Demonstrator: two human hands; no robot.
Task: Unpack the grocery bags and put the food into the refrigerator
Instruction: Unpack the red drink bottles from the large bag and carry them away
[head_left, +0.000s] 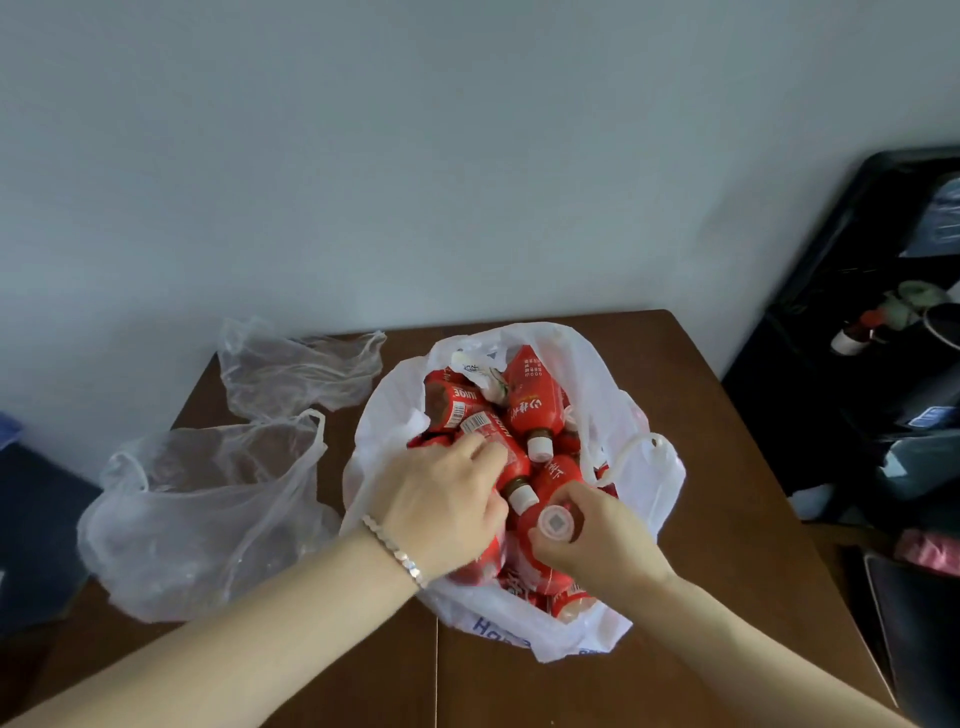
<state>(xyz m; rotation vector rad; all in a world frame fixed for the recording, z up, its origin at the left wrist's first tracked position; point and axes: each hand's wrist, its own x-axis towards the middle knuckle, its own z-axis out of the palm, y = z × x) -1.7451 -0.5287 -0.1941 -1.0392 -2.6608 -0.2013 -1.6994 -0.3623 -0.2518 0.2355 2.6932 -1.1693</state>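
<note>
Found left hand (447, 499) down in the white bag (395, 415), fingers curled over a red bottle (511, 462), thumb hidden beneath. Found right hand (597, 540) clamped round the neck of a second bottle (556, 522), cap facing the camera. Noted more red bottles (535, 400) heaped in the bag, lower ones buried, count unclear. Noted bag on brown table (727, 467), two empty clear bags (208, 509) beside it; bag's blue print cut off by folds.
</note>
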